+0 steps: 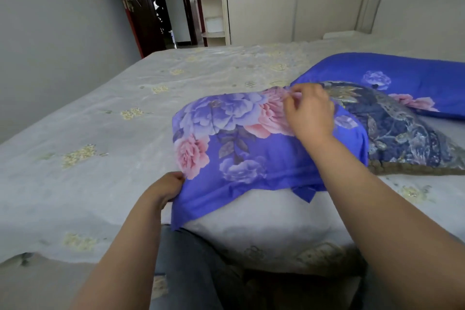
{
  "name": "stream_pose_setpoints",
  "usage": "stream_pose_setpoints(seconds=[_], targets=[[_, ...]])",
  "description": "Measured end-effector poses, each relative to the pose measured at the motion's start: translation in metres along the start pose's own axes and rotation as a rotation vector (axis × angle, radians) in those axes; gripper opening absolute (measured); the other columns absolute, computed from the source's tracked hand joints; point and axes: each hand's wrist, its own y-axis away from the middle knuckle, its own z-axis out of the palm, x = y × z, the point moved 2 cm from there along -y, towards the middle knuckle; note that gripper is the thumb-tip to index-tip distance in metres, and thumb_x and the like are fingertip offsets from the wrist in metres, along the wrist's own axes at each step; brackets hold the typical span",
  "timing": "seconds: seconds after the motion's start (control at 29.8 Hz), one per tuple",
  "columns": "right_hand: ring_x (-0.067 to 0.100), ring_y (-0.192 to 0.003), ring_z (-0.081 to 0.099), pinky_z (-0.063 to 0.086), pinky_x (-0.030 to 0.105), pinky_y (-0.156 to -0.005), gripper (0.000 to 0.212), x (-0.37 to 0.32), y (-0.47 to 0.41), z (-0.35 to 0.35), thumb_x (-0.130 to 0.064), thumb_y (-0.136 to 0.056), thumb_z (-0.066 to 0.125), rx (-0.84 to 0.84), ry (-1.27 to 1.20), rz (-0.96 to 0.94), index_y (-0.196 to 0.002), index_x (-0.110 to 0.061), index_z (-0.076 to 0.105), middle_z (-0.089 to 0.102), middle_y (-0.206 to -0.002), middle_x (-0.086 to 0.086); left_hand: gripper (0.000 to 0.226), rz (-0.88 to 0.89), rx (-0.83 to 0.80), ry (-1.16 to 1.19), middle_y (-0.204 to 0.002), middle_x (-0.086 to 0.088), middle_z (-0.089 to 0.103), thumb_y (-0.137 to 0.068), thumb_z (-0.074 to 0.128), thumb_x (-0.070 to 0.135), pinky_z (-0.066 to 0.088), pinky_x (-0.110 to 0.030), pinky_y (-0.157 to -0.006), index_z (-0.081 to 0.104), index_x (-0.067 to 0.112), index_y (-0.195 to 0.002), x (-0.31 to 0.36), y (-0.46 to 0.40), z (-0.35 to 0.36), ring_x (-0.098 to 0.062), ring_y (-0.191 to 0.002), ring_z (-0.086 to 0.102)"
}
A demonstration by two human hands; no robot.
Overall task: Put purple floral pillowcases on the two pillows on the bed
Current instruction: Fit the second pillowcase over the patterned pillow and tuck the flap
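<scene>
**Pillowcase partly drawn over a pillow at the bed's near edge**

Head view: a plump white pillow (pixel 261 224) lies at the near edge of the bed (pixel 100 113), its far part covered by a purple floral fabric pillowcase (pixel 251 148). The left hand (pixel 167 187) grips the pillowcase's near left edge. The right hand (pixel 310 111) pinches the fabric at its far side. A second purple floral pillow (pixel 412 75) lies near the headboard end, with a dark blue patterned cushion (pixel 402 131) between the two.
</scene>
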Motion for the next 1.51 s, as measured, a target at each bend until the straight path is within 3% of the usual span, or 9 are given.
stream_pose_setpoints(seconds=[0.24,0.44,0.5,0.64,0.81,1.01,1.18,1.31,1.51], targets=[[0.036,-0.143,0.015,0.008,0.061,-0.112,0.095,-0.100,0.031,0.069,-0.085,-0.074,0.030,-0.776,0.241,-0.166,-0.141,-0.019,0.037,0.023,-0.154,0.013,0.027,0.316,-0.456,-0.320,-0.101,0.003,0.062,-0.085,0.053,0.000,0.044,-0.017,-0.079,0.066,0.003,-0.109,0.008,0.042,0.052,-0.007,-0.093,0.051],[0.021,-0.146,0.008,0.000,0.048,-0.116,0.085,-0.067,0.059,0.085,-0.064,-0.079,0.055,-0.559,0.224,-0.197,-0.148,-0.026,0.021,0.015,-0.158,0.002,0.017,0.218,-0.660,-0.166,-0.082,0.013,0.068,-0.088,0.064,0.020,0.051,-0.020,-0.077,0.067,0.008,-0.101,-0.002,0.056,0.028,0.004,-0.074,0.059],[0.015,-0.146,0.007,-0.007,0.045,-0.115,0.081,-0.051,0.067,0.074,-0.065,-0.080,0.053,-0.437,0.183,-0.132,-0.147,-0.028,0.025,0.014,-0.158,-0.001,0.010,0.180,-0.500,-0.108,-0.075,0.012,0.070,-0.080,0.069,0.023,0.048,-0.024,-0.073,0.070,0.016,-0.086,0.006,0.048,-0.007,-0.001,-0.073,0.063],[0.020,-0.145,0.010,-0.004,0.044,-0.116,0.086,-0.018,0.088,0.050,-0.072,-0.077,0.050,-0.203,0.114,-0.025,-0.145,-0.023,0.031,0.018,-0.156,0.004,0.034,0.294,0.509,-0.073,-0.110,-0.007,0.066,-0.089,0.058,0.038,0.044,-0.032,-0.087,0.060,0.011,-0.110,0.049,0.009,-0.062,-0.025,-0.105,0.061],[0.026,-0.145,0.008,0.003,0.049,-0.115,0.105,0.024,0.111,0.031,-0.071,-0.072,0.059,-0.027,0.109,0.212,-0.148,-0.010,0.020,0.012,-0.157,0.012,0.077,0.356,0.330,-0.268,-0.149,-0.011,0.036,-0.089,0.041,0.063,0.025,-0.040,-0.114,0.027,0.015,-0.147,0.101,-0.041,-0.041,-0.029,-0.138,0.032],[0.029,-0.133,0.039,0.032,0.043,-0.111,0.114,0.071,0.099,0.041,-0.045,-0.056,0.083,0.017,-0.577,0.770,-0.143,0.000,0.025,0.039,-0.146,0.016,0.042,0.366,0.355,-0.392,-0.110,-0.019,0.064,-0.093,0.040,0.051,0.043,-0.035,-0.083,0.059,0.013,-0.095,0.100,-0.044,-0.029,-0.036,-0.103,0.058],[0.015,-0.084,0.051,0.042,0.025,-0.080,0.019,0.045,0.028,0.020,0.002,-0.077,0.056,0.122,-0.554,0.382,-0.091,-0.008,0.061,0.057,-0.088,0.007,0.030,0.450,0.470,-0.218,-0.087,-0.024,0.064,-0.093,0.047,0.034,0.041,-0.034,-0.069,0.050,0.013,-0.071,0.083,-0.007,-0.011,-0.039,-0.086,0.060],[0.032,-0.094,0.054,0.039,0.038,-0.082,0.016,0.045,-0.050,0.025,0.001,-0.082,0.049,-0.010,-0.137,-0.111,-0.094,0.006,0.058,0.058,-0.100,0.028,0.031,0.440,0.644,0.042,-0.077,-0.017,0.063,-0.093,0.044,0.036,0.038,-0.034,-0.063,0.045,0.015,-0.070,0.058,0.036,0.040,-0.036,-0.076,0.059],[0.039,-0.124,0.040,0.036,0.048,-0.099,0.052,0.029,-0.063,0.021,-0.021,-0.085,0.060,-0.291,0.394,-0.268,-0.135,-0.016,0.046,0.039,-0.139,0.017,0.032,0.622,0.328,-0.003,-0.084,-0.003,0.067,-0.091,0.039,0.043,0.048,-0.032,-0.072,0.061,0.019,-0.088,0.072,0.052,0.090,-0.024,-0.082,0.062]])
